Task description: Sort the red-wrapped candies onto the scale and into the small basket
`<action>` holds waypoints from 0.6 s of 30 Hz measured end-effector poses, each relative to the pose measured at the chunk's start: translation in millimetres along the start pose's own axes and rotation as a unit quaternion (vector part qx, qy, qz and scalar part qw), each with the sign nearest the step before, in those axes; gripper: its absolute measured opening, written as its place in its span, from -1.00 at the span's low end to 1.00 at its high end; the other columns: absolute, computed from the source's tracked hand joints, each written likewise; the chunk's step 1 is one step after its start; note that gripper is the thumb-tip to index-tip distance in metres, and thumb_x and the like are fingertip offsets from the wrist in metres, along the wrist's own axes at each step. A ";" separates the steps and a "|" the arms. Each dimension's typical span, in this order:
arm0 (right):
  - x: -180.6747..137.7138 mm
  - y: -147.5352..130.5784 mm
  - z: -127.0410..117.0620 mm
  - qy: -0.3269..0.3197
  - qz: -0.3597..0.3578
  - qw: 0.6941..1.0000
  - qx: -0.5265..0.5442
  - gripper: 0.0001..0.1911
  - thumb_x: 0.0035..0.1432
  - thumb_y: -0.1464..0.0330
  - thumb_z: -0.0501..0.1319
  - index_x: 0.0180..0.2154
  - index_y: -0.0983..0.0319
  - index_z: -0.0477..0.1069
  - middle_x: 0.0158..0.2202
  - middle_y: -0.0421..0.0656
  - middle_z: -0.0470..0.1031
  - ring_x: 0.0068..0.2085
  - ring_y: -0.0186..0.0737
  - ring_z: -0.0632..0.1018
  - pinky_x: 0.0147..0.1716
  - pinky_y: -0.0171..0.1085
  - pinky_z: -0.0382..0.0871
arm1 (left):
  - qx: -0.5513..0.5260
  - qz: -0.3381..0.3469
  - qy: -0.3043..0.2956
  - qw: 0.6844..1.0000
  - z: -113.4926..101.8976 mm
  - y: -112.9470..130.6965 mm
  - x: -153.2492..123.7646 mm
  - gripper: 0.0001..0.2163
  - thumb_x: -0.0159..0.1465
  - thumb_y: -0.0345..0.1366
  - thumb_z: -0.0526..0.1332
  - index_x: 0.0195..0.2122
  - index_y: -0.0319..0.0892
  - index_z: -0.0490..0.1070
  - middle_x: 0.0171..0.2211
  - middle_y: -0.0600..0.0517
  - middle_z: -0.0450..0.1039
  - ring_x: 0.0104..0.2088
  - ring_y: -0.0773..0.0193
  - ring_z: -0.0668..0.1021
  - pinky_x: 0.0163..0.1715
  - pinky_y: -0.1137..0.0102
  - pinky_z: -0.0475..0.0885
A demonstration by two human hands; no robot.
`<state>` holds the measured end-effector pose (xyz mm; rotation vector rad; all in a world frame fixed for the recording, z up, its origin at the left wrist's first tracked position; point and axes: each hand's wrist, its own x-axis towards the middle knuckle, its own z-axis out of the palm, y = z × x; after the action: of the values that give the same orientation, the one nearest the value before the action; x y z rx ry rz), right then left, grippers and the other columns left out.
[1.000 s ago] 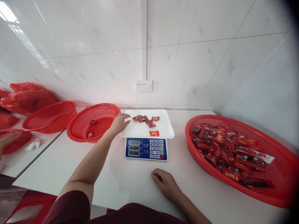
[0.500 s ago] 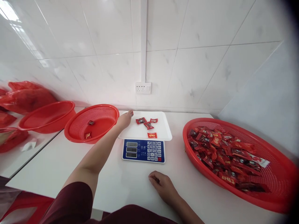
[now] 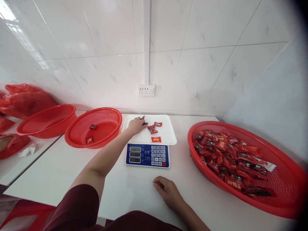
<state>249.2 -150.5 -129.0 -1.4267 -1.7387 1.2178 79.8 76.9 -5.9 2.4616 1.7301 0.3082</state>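
My left hand (image 3: 136, 125) is over the white weighing tray (image 3: 166, 120), its fingers closed round a small red snack packet (image 3: 142, 118). A second dark-red packet (image 3: 145, 124) sits at the fingertips; whether it is gripped or only touched is hard to see. To the right on the tray lie loose packets: one upper packet (image 3: 158, 124), a middle packet (image 3: 152, 129) and a front packet (image 3: 156, 139). The tray is on a scale with a blue keypad panel (image 3: 147, 155). My right hand (image 3: 168, 192) rests on the table before the scale, fingers curled, with nothing showing in it.
A large red basket (image 3: 192, 141) heaped with packets stands at the right. Left of the scale is a red basket (image 3: 69, 138) with two packets inside. Farther left are another red basin (image 3: 45, 120) and red plastic bags (image 3: 29, 99). A tiled wall with a socket (image 3: 146, 90) stands behind.
My left hand has moved right across the tray with its packet and reached the leftmost packet lying there. My right hand has stayed in place.
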 end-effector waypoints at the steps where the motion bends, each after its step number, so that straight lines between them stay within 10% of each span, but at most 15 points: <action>1: 0.3 0.6 0.2 0.000 0.001 1.000 0.001 -0.79 0.13 0.28 0.06 -0.40 0.20 0.42 -0.45 -0.20 0.48 -0.41 -0.22 0.45 -0.41 -0.30 0.26 | -0.003 0.000 0.005 1.000 -1.8 -0.9 -2.0 -0.69 0.30 -0.08 0.04 -0.17 -0.16 0.45 -0.12 -0.13 0.44 -0.10 0.06 0.50 -0.18 0.28 0.40; 8: 0.9 -1.2 -0.3 -0.008 0.005 1.000 -0.013 -0.79 0.13 0.28 0.05 -0.38 0.20 0.42 -0.43 -0.19 0.50 -0.39 -0.20 0.48 -0.37 -0.29 0.29 | -0.240 -0.040 0.118 0.963 -37.0 -30.7 -44.5 -0.60 0.29 0.03 -0.06 -0.30 -0.16 0.40 -0.45 0.05 0.45 -0.41 0.29 0.49 -0.46 0.46 0.32; 11: 0.7 -3.3 -1.0 -0.012 -0.001 1.000 -0.015 -0.78 0.14 0.28 0.04 -0.38 0.20 0.42 -0.42 -0.19 0.50 -0.38 -0.19 0.49 -0.36 -0.28 0.30 | -0.151 -0.107 0.214 0.959 -61.2 -63.0 -68.5 -0.65 0.26 0.01 0.02 -0.45 -0.15 0.34 -0.48 0.04 0.41 -0.45 0.28 0.44 -0.48 0.44 0.25; 18: -0.2 -5.5 -2.9 -0.013 -0.003 1.000 -0.012 -0.77 0.14 0.27 0.04 -0.38 0.21 0.42 -0.42 -0.19 0.51 -0.37 -0.18 0.50 -0.33 -0.28 0.32 | 0.050 -0.271 0.109 0.955 -76.8 -120.4 -98.1 -0.64 0.17 0.07 0.13 -0.30 -0.16 0.34 -0.27 -0.09 0.45 -0.38 0.10 0.47 -0.45 0.31 0.29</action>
<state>249.3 -149.9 -122.8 -1.4253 -1.7805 1.2216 -80.4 24.1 33.7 1.9505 2.4713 0.4514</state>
